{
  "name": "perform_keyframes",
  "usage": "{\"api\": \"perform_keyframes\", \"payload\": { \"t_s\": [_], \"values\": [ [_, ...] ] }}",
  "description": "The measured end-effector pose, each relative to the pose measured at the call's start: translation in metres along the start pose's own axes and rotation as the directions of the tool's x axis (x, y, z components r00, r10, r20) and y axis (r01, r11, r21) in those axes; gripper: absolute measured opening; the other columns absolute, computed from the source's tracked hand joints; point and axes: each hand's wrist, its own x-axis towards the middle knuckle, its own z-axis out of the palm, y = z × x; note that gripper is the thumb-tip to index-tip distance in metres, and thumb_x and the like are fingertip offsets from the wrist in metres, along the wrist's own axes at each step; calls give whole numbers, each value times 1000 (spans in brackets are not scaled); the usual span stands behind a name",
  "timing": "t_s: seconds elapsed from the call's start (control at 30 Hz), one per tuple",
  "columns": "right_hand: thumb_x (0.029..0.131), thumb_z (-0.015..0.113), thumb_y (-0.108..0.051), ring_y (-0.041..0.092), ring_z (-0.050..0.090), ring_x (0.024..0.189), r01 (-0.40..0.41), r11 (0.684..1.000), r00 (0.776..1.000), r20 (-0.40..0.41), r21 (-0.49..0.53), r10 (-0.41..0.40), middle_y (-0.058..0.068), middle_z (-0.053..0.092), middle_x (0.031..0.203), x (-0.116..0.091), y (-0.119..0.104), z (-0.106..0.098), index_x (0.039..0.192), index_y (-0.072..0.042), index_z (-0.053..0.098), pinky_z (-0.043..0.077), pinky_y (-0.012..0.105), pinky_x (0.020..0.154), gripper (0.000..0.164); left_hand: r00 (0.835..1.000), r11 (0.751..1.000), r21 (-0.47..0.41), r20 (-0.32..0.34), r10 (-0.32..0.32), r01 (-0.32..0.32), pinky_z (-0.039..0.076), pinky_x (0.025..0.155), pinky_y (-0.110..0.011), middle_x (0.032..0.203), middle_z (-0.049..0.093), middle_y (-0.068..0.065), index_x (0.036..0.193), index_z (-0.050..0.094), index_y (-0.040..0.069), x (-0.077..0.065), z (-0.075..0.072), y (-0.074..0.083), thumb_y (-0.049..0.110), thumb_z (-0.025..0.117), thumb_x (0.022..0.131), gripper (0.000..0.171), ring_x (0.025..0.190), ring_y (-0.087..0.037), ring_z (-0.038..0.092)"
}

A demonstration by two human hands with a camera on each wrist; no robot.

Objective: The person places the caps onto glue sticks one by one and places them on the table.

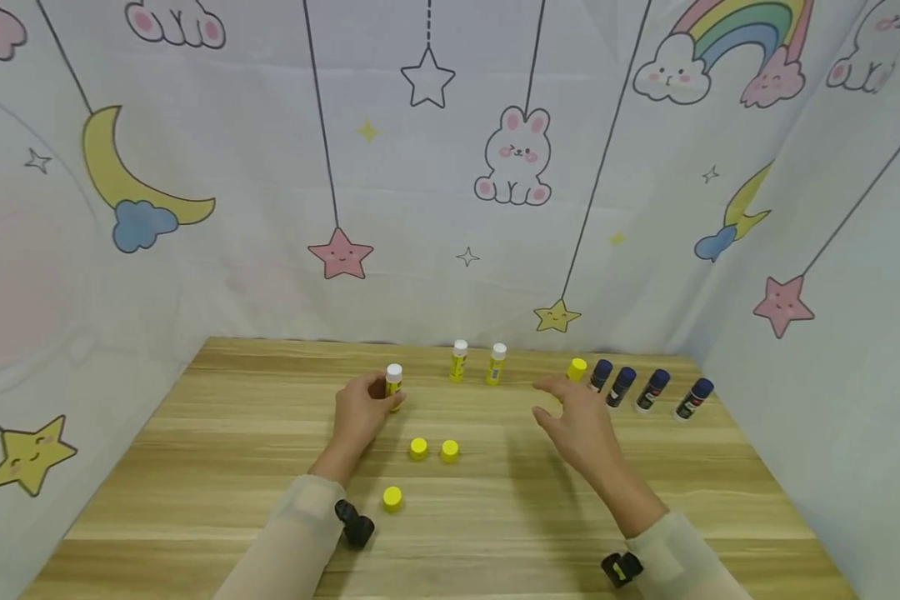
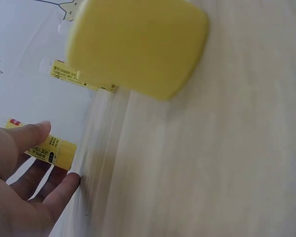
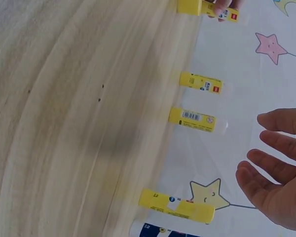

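My left hand [image 1: 362,415] pinches an upright yellow glue stick [image 1: 394,375] with a white top and no cap, at the table's left rear. In the left wrist view, thumb and fingers lie on opposite sides of that glue stick [image 2: 52,149]. Two more uncapped glue sticks [image 1: 459,362] [image 1: 496,364] stand farther right. My right hand [image 1: 581,421] hovers with parted, slightly bent fingers and holds nothing. Just beyond it a capped yellow glue stick [image 1: 577,367] is partly hidden. Nearer me lie three yellow caps [image 1: 418,449], one of which looms large in the left wrist view.
Several dark-blue-capped glue sticks [image 1: 653,390] stand in a row at the right rear of the wooden table [image 1: 487,533]. A white patterned curtain [image 1: 420,183] hangs behind the table and along its sides.
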Motion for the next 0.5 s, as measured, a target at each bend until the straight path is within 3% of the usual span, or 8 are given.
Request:
{"api": "perform_keyframes", "payload": {
  "t_s": [0.27, 0.5],
  "values": [
    [90, 78, -17, 35, 61, 123, 10, 1000, 1000, 15, 6, -10, 12, 68, 129, -2, -7, 14, 125, -8, 71, 51, 54, 101, 37, 1000, 999, -46, 11, -26, 26, 53, 98, -46, 118, 72, -14, 124, 70, 5, -10, -11, -4, 21, 81, 89, 40, 112, -31, 66],
    [89, 79, -17, 33, 63, 119, -6, 999, 1000, 21, 36, 5, 12, 69, 127, -2, -16, 25, 124, -8, 71, 53, 51, 97, 38, 999, 999, -32, 33, -20, 21, 52, 98, -48, 119, 72, -15, 124, 69, 4, -20, -20, -5, 22, 80, 89, 40, 113, -31, 65]
  ]
}}
